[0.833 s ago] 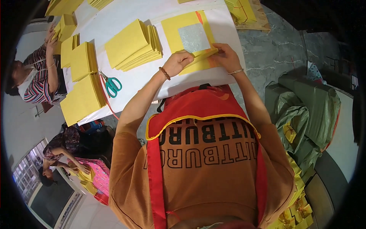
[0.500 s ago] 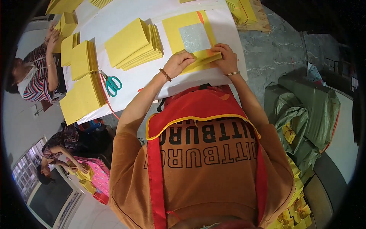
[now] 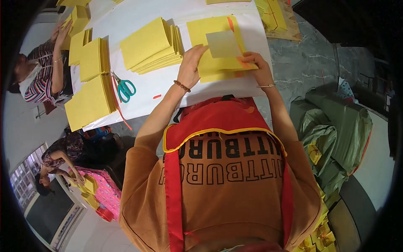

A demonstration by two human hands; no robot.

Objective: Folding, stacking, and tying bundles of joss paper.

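Observation:
In front of me lies a stack of yellow paper [image 3: 197, 31] with a silver square [image 3: 222, 44] on its face and an orange-red strip [image 3: 230, 24] near the far right. My left hand [image 3: 192, 64] grips the paper's left edge, fingers bent, a beaded bracelet on the wrist. On the opposite side, my right hand [image 3: 259, 67] pinches the near right part, where a sheet is lifted off the ones beneath. Part of each hand's fingertips is hidden by the paper.
A fanned yellow paper pile [image 3: 147, 44] lies left of my hands. Beyond it are green-handled scissors [image 3: 126, 90], a red ribbon [image 3: 117, 105] and more piles [image 3: 90, 101]. A co-worker [image 3: 44, 77] handles paper at the left. Green wrapped bundles [image 3: 336, 126] stand on the right.
My left hand has moved from the near fold to the paper's left edge. The right hand has shifted slightly right and nearer, and the near flap now lies further open.

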